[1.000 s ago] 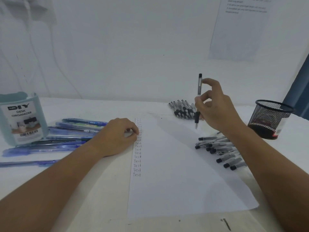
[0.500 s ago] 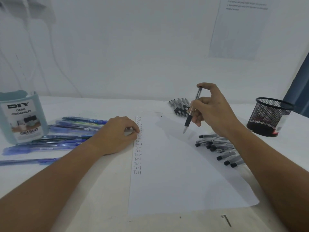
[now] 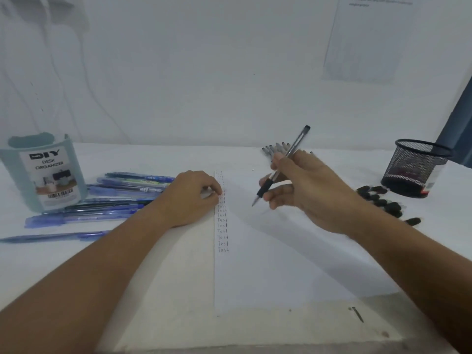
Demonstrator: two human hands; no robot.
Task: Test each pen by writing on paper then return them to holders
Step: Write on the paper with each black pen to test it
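Right hand (image 3: pixel 314 192) lower and further left than half a second ago, pen (image 3: pixel 281 166) tipped from near-upright to a writing slant, tip now low over the sheet. Left hand (image 3: pixel 190 198) unchanged, same spot.

Near edge: bare table (image 3: pixel 178 315), small dark nail-like bit (image 3: pixel 357 314) right of the sheet's corner.
Paper (image 3: pixel 281 264) flat at centre, column of "Test" words (image 3: pixel 222 226) down its left margin.
Left hand resting on the paper's left edge beside that column, fingers curled under, holding nothing, fingertips pressed at the margin.
Right hand above the sheet's upper right part, thumb and fingers pinched round the pen at the black grip; tip pointing down-left, contact with paper impossible to tell.
Right side: row of black-capped pens (image 3: pixel 383 203) partly hidden behind the wrist.
Left side: blue pens (image 3: pixel 102 200) lying loose.
Further back: second bunch of grey pens (image 3: pixel 277 147) behind the right hand, teal desk organizer (image 3: pixel 42 175) far left, black mesh cup (image 3: pixel 415 167) far right, upright.
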